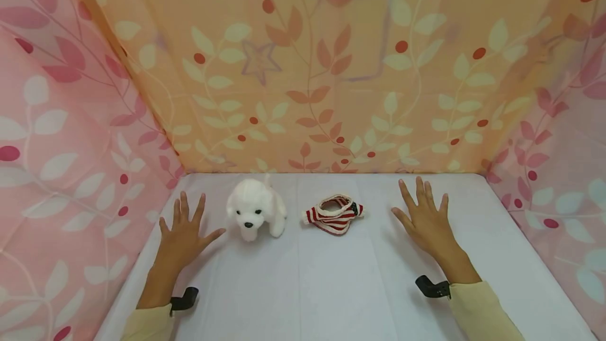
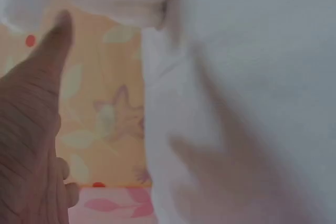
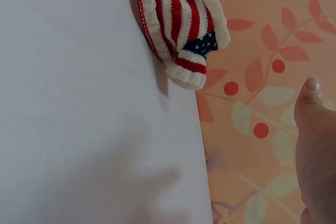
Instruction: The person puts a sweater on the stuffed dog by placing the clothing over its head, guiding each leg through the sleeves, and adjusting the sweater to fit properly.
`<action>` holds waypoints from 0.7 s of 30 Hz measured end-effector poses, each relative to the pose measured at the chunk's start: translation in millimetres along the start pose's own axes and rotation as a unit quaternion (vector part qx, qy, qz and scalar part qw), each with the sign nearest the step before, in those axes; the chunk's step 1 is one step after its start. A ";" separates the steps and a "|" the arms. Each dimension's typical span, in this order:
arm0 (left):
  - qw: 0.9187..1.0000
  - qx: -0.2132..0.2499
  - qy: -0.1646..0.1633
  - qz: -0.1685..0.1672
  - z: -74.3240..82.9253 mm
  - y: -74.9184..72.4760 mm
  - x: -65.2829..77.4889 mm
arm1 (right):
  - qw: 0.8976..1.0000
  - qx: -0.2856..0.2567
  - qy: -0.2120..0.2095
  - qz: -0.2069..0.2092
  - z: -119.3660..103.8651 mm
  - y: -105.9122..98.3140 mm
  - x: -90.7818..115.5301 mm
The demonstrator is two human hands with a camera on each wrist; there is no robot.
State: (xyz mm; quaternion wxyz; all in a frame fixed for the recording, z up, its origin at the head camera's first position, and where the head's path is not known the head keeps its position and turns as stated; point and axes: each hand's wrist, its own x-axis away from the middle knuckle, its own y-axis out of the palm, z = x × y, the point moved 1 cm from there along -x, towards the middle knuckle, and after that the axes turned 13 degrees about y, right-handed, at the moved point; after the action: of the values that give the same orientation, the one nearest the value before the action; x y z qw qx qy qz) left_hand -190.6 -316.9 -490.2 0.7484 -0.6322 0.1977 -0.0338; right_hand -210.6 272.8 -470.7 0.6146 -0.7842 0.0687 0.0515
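A white plush dog [image 1: 255, 209] with black eyes and nose stands on the white table, left of centre. To its right lies a small knitted sweater [image 1: 333, 221] with red and white stripes; a navy patch with white marks shows on it in the right wrist view [image 3: 184, 19]. My left hand [image 1: 182, 238], fingers spread and holding nothing, is left of the dog, its thumb pointing toward it. Over on the right, my right hand [image 1: 426, 222] also has its fingers spread, apart from the sweater and with nothing in it.
The white-covered table [image 1: 341, 288] ends at an orange leaf-patterned curtain [image 1: 307, 67] at the back. Pink patterned curtains stand at the left [image 1: 71, 146] and the right [image 1: 558, 172]. Black wrist cameras [image 1: 184, 299] sit at both cuffs.
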 end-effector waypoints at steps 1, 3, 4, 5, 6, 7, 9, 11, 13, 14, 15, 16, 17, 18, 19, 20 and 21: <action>1.000 0.001 0.003 0.002 -0.2 -3.7 0.5 | 1.000 -0.002 -0.001 -0.002 -0.9 0.0 0.0; 1.000 -0.007 0.013 0.013 -0.4 -13.4 0.7 | 1.000 -0.005 -0.002 -0.005 -2.7 -0.5 0.2; 0.999 -0.014 0.021 0.023 -0.2 -18.8 0.3 | 1.000 -0.006 -0.002 -0.006 -3.3 -0.9 0.3; 0.998 -0.026 0.032 0.038 0.0 -24.3 -0.5 | 1.000 -0.007 -0.004 -0.007 -4.3 -1.4 0.5; 0.997 -0.039 0.043 0.055 0.8 -29.9 -1.5 | 1.000 -0.012 -0.005 -0.009 -5.3 -2.2 0.5; 0.994 -0.052 0.054 0.073 2.6 -36.3 -2.3 | 1.000 -0.018 -0.007 -0.010 -6.3 -3.5 0.4; 0.987 -0.081 0.076 0.116 7.1 -48.2 -4.2 | 0.999 -0.043 -0.013 -0.013 -9.6 -6.7 0.1; 0.979 -0.097 0.091 0.156 13.3 -59.1 -6.2 | 0.997 -0.074 -0.023 -0.015 -13.4 -10.1 -0.5; 0.973 -0.100 0.099 0.184 21.6 -68.9 -9.2 | 0.994 -0.108 -0.032 -0.016 -17.2 -13.5 -1.5; 0.971 -0.098 0.101 0.194 26.5 -73.3 -11.2 | 0.992 -0.122 -0.037 -0.016 -19.3 -15.5 -1.7; 0.969 -0.096 0.105 0.202 31.9 -77.6 -13.2 | 0.990 -0.132 -0.041 -0.016 -21.3 -17.3 -1.7; 0.967 -0.096 0.109 0.210 37.2 -81.2 -15.6 | 0.989 -0.140 -0.046 -0.016 -23.2 -19.0 -1.6; 0.965 -0.095 0.114 0.216 42.8 -84.7 -18.1 | 0.988 -0.147 -0.049 -0.016 -25.1 -20.5 -1.3; 0.963 -0.095 0.119 0.220 49.1 -88.2 -20.5 | 0.987 -0.153 -0.052 -0.017 -26.8 -22.0 -1.0; 0.961 -0.098 0.126 0.225 55.6 -91.4 -22.6 | 0.986 -0.157 -0.056 -0.018 -28.6 -23.6 -0.4; 0.960 -0.099 0.132 0.226 62.1 -93.9 -24.6 | 0.985 -0.160 -0.059 -0.019 -30.2 -24.7 -0.1; 0.958 -0.100 0.140 0.229 68.9 -96.2 -26.4 | 0.985 -0.162 -0.063 -0.020 -31.5 -25.6 0.3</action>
State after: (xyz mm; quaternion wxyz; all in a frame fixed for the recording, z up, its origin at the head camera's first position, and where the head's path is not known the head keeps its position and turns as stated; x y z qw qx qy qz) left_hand -172.3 -263.7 -382.8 0.6335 -0.6307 0.4425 0.0708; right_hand -206.1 248.1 -438.7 0.4838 -0.8696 0.0051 0.0989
